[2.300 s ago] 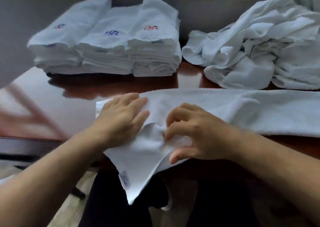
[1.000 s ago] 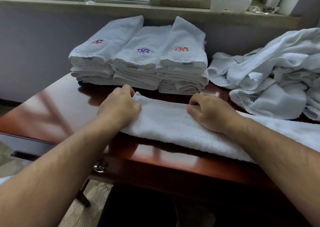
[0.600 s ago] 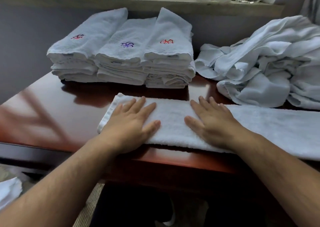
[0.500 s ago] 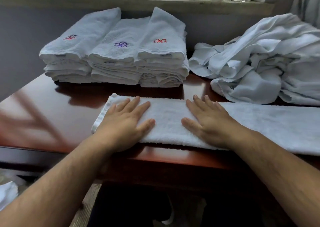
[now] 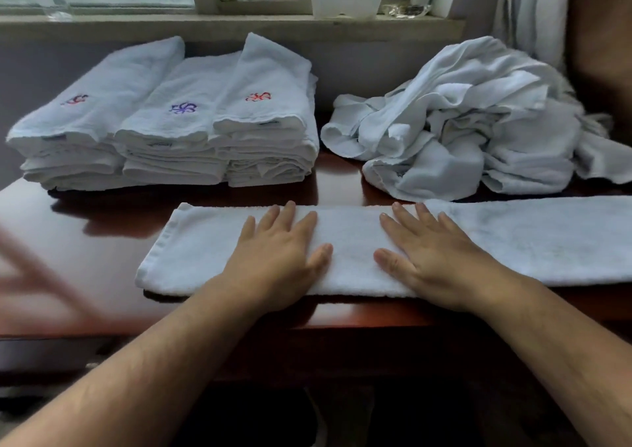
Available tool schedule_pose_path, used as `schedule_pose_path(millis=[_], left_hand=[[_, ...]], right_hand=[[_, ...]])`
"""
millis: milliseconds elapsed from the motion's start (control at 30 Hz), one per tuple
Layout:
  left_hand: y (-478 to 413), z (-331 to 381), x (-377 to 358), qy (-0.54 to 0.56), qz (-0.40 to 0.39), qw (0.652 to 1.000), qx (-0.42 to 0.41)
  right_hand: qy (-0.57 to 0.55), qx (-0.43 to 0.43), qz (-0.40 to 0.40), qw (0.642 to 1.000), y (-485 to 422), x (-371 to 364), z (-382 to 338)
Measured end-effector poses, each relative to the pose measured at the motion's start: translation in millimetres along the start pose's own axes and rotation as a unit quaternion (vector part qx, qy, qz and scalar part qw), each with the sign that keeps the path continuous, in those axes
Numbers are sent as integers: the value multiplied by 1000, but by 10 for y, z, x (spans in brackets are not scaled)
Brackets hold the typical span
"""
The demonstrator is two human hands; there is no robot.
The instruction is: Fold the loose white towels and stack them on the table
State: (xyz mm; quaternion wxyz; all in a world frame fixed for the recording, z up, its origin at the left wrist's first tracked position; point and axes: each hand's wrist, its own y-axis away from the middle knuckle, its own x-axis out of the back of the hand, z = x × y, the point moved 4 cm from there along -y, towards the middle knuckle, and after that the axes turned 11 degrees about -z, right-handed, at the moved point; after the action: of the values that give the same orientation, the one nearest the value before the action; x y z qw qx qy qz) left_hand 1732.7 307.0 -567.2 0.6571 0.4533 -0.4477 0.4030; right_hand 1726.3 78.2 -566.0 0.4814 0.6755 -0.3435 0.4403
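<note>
A white towel (image 5: 349,241), folded lengthwise into a long strip, lies along the front of the dark red table (image 5: 85,251) and runs off the right edge of view. My left hand (image 5: 277,255) presses flat on its left part, fingers straight. My right hand (image 5: 427,251) presses flat just right of it, fingers spread. Three stacks of folded white towels (image 5: 171,132) with small embroidered marks stand at the back left. A heap of loose white towels (image 5: 468,122) lies at the back right.
A window sill (image 5: 205,24) runs behind the table, bearing a white holder (image 5: 345,2) and a glass item (image 5: 407,9). A curtain (image 5: 533,9) hangs at the far right. The table's front edge lies just below my wrists.
Both hands went from gripping the towel's hanging edge to folding it over, then lay flat on the strip. In the last half second they have barely shifted.
</note>
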Motion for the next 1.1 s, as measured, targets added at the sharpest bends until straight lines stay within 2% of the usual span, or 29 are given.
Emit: schedule_pose_path(millis=[167, 267, 367, 500, 567, 667, 733, 800, 900, 933, 1000, 1067, 1100], left_hand=[[-246, 722, -58, -39, -19, 995, -90], [-456, 1269, -61, -62, -11, 983, -170], [-639, 1785, -80, -57, -17, 969, -242], [-778, 1973, -203, -58, -16, 962, -265], [-807, 1940, -257, -54, -8, 963, -265], [-827, 1933, -292, -49, -8, 964, -262], [-835, 1950, -301, -48, -11, 965, -259], [-840, 1957, -306, -47, -11, 965, -256], [-852, 1957, -310, -46, -8, 965, -256], [-856, 1955, -314, -47, -7, 965, -257], [-862, 1952, -318, -47, -6, 965, -258], [-863, 1946, -316, -48, -3, 965, -258], [-860, 1944, -315, -49, -1, 965, -258]], right_hand=[[-64, -111, 21, 992, 292, 62, 819], [-79, -181, 36, 980, 456, 62, 1328], [-88, -208, 52, 973, 557, 39, 1648], [-88, -239, 72, 964, 561, 48, 2059], [-84, -289, 78, 950, 575, 79, 2351], [-100, -392, 100, 909, 687, 100, 2732], [-139, -452, 138, 870, 805, 81, 2869], [-182, -484, 213, 829, 945, 81, 2869], [-276, -450, 401, 749, 1207, 59, 2719], [-346, -419, 461, 702, 1292, 30, 2643], [-514, -341, 541, 571, 1396, -58, 2466], [-626, -296, 561, 455, 1420, -110, 2344], [-661, -281, 556, 419, 1411, -106, 2284]])
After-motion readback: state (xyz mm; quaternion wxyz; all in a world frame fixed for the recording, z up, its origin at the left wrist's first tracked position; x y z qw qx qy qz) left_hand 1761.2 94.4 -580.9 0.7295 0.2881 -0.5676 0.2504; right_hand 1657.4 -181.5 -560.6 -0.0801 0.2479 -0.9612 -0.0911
